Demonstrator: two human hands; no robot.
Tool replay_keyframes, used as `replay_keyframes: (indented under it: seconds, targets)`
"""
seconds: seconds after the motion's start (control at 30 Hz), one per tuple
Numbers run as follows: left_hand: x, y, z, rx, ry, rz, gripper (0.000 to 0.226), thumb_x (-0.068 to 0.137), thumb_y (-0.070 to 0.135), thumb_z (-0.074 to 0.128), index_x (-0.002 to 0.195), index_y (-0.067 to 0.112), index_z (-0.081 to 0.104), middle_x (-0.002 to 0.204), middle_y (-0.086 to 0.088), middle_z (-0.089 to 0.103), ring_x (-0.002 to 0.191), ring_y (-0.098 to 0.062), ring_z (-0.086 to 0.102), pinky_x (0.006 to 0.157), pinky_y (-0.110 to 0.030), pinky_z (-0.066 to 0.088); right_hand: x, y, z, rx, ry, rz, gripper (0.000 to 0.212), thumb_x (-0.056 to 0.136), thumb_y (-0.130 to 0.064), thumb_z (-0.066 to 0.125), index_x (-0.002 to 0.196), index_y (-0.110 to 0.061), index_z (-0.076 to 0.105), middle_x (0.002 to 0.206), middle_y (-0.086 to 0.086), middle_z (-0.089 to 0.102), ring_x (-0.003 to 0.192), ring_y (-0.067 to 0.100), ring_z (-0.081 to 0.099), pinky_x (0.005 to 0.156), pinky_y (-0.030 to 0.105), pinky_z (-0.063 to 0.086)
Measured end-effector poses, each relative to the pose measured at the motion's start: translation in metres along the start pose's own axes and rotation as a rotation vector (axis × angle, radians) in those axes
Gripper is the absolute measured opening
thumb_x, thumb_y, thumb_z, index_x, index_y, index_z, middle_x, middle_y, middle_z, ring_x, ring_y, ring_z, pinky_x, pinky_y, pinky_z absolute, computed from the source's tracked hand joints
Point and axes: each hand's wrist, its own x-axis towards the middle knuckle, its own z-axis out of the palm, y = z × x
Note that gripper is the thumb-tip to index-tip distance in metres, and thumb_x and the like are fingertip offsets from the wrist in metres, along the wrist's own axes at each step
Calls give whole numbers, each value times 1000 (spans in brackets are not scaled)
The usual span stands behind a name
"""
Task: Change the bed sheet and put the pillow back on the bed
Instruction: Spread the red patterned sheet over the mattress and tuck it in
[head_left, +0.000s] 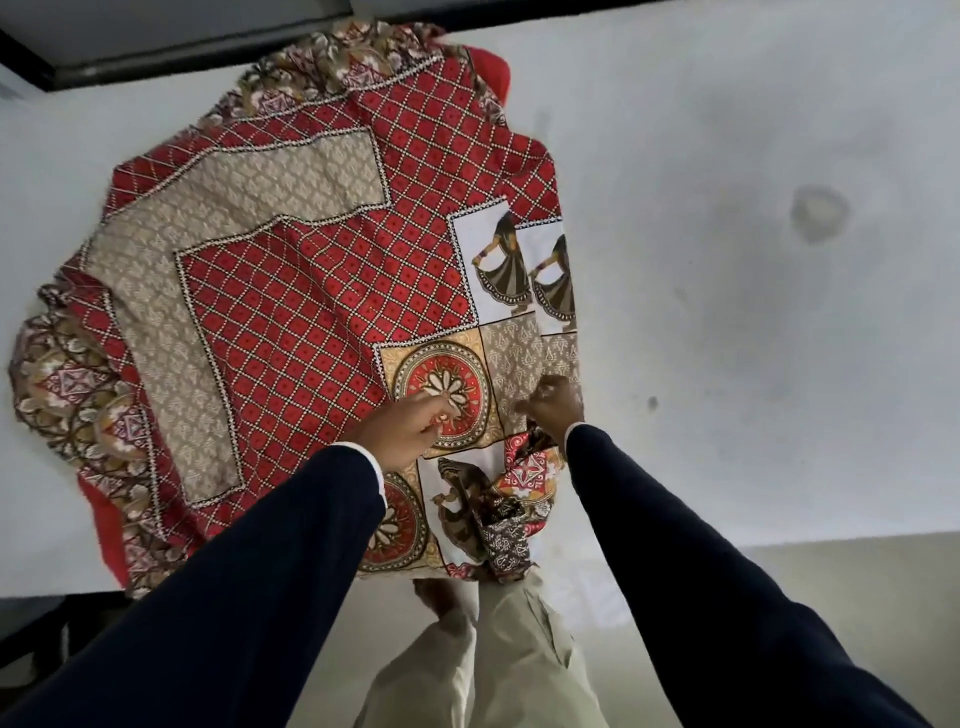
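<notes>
Nearest the camera: pale trousers (488, 660) and two dark sleeves (249, 597) reaching forward over the near edge of the bed. Left hand (402, 428) rests on the bed sheet (291, 291), fingers curled loosely at a round medallion print — whether it pinches cloth, cannot tell. Right hand (553, 408) is fisted around a bunched fold of the sheet at its near right corner. The sheet — red lattice, beige panels, dancer figures — lies folded and rumpled on the left half of the bare grey-white mattress (753, 312). Beyond, a dark frame edge (171, 49) borders the mattress.
</notes>
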Motion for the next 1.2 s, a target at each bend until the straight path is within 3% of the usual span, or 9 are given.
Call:
replay_keyframes:
  seconds: [0.17,0.27,0.33,0.47,0.6,0.77,0.93,1.07,1.2]
  targets:
    - [25,15,-8,54,38,57,50,99,11,53,146,27,43,151,2,38,110,-18,62,92,-43,54,1,-2,0,-348,-39,-213,36,80,-42,75,102,-14,71,106,6,68,95,23,64,93,46,55]
    - [40,29,-14,174,161,192,89,88,0,64,156,36,19,167,5,8,122,-20,58,77,-41,62,-24,-17,6,-254,-248,-329,39,91,-29,68,123,-9,60,123,10,64,107,24,61,101,46,48]
    - [48,43,-19,435,185,307,104,79,1,73,157,37,14,169,5,1,138,-22,43,95,-41,56,-48,-24,9,-168,-435,-361,43,95,-19,61,135,-7,48,128,10,61,113,25,59,103,45,46]
    - [46,69,-40,1050,-77,222,53,88,14,69,136,28,52,141,0,56,128,-25,52,110,-49,36,-79,-9,23,-24,-545,-393,57,98,-16,56,151,-11,34,145,-4,48,130,17,47,110,33,36]
    - [24,63,-64,1206,-120,29,6,96,23,56,99,25,60,100,3,69,98,-21,62,104,-44,36,-102,11,20,-82,-374,-465,19,102,-31,53,121,-30,46,105,-25,52,102,13,51,91,33,40]
    - [-17,40,-88,1072,90,38,34,100,44,38,110,21,63,115,0,60,99,-16,56,97,-45,42,-107,19,8,-567,-537,-344,85,73,-77,66,134,-20,51,112,2,66,104,25,63,87,33,49]
    - [-79,14,-130,899,277,-48,54,90,65,50,114,17,61,121,-6,60,98,-19,61,85,-41,56,-106,61,-9,-1262,-573,-174,50,91,-47,64,129,-17,54,97,10,67,89,28,65,81,33,54]
    - [-142,4,-137,881,293,-132,42,86,48,71,111,15,63,115,-7,64,95,-25,66,79,-40,57,-97,91,-27,-1266,-275,-76,46,104,-34,39,137,-7,53,137,17,58,126,33,56,103,38,46]
    - [-198,1,-119,964,466,-377,21,91,35,57,101,19,67,86,-2,68,78,-22,68,68,-34,56,-151,56,-25,-812,-196,-15,28,104,-18,40,121,-4,58,99,17,65,81,28,66,66,31,50]
